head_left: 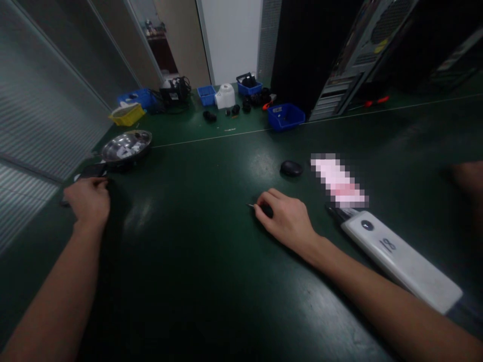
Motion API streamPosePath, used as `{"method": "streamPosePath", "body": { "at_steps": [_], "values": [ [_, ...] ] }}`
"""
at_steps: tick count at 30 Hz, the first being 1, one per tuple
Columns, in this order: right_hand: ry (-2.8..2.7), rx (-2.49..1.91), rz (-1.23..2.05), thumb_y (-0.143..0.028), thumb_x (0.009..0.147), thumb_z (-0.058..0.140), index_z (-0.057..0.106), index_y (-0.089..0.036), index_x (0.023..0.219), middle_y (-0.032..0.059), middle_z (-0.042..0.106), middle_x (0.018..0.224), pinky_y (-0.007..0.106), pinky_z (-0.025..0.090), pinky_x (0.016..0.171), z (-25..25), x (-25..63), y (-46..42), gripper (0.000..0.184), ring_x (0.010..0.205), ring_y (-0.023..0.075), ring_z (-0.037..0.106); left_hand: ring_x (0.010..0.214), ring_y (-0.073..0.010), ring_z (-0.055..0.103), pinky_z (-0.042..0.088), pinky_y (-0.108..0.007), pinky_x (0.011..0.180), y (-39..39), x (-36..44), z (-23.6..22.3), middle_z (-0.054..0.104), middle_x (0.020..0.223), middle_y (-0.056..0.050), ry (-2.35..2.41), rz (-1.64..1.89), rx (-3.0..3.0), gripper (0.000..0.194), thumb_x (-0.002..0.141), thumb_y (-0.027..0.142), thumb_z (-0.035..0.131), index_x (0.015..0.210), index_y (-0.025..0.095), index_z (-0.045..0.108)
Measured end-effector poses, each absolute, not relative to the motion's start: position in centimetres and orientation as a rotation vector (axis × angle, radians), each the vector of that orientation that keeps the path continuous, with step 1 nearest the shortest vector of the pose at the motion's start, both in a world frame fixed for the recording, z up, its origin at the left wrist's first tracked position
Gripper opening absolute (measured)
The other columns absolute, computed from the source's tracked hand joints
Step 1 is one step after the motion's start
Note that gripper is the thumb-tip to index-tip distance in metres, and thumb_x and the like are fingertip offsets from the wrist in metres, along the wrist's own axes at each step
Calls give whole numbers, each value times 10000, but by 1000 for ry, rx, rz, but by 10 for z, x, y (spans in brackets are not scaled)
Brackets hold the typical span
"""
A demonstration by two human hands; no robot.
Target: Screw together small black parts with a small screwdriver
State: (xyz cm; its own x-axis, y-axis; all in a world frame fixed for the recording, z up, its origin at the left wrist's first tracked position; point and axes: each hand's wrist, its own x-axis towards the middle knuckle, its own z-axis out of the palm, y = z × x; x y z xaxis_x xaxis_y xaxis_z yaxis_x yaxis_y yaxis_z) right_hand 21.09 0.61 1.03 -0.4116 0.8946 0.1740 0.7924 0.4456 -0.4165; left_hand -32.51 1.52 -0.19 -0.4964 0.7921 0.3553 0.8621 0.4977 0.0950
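Note:
My right hand (285,213) rests low over the green table with its fingers curled around a small screwdriver (267,210). The tool's handle is black, and its thin metal tip points left. Beyond that hand lies a black computer mouse (291,168). Far to the left, my left hand (89,198) has its fingers drawn together beside a dark flat object (92,171) at the table's edge. Whatever those fingers pinch, if anything, is hidden. Just past it stands a round metal bowl (145,141) with white pieces inside.
Right of my right forearm lies a long white case marked 18 (403,256), beside a blurred-out pink rectangle (337,178). Blue bins (286,124), a yellow tray (128,120) and a white housing (225,96) line the back. Another person's hand (470,176) shows at the right edge.

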Motion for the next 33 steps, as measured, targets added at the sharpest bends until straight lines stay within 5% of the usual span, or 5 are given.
{"method": "streamPosePath", "body": {
  "at_steps": [7, 14, 19, 25, 33],
  "values": [
    [-2333, -1427, 383, -364, 977, 548, 652, -231, 938, 10, 669, 969, 278, 300, 597, 10, 212, 6, 174, 721, 146, 575, 694, -191, 401, 429, -361, 812, 16, -315, -1, 518, 761, -36, -2517, -403, -1270, 399, 900, 398, 535, 1086, 97, 721],
    [-2330, -1420, 394, -367, 980, 540, 647, -230, 947, 5, 659, 960, 279, 302, 591, 9, 211, 7, 177, 725, 143, 574, 805, -207, 557, 448, -365, 879, 23, -299, 4, 625, 830, -30, -2515, -483, -1450, 361, 912, 429, 578, 1046, 127, 725],
    [-2319, -1419, 386, -369, 979, 544, 646, -227, 950, 4, 657, 953, 279, 307, 595, 9, 211, 7, 177, 712, 138, 565, 965, -226, 631, 477, -361, 889, 39, -194, 15, 700, 1074, -53, -2318, -682, -2095, 287, 912, 392, 644, 1068, 162, 715],
    [-2267, -1421, 378, -372, 997, 523, 634, -225, 949, 4, 661, 939, 285, 306, 611, 9, 210, 6, 191, 716, 143, 570, 1024, -176, 621, 502, -327, 903, 4, -31, 10, 691, 1065, -41, -1555, -935, -3123, 89, 965, 248, 617, 958, 202, 693],
    [-2263, -1322, 474, -384, 984, 533, 621, -220, 928, 0, 653, 914, 276, 312, 620, 9, 209, 4, 195, 708, 136, 568, 963, -146, 624, 522, -300, 866, -17, -16, 0, 677, 1058, -14, -1628, -1041, -3054, 152, 945, 188, 652, 1094, 214, 669]
  ]
}}
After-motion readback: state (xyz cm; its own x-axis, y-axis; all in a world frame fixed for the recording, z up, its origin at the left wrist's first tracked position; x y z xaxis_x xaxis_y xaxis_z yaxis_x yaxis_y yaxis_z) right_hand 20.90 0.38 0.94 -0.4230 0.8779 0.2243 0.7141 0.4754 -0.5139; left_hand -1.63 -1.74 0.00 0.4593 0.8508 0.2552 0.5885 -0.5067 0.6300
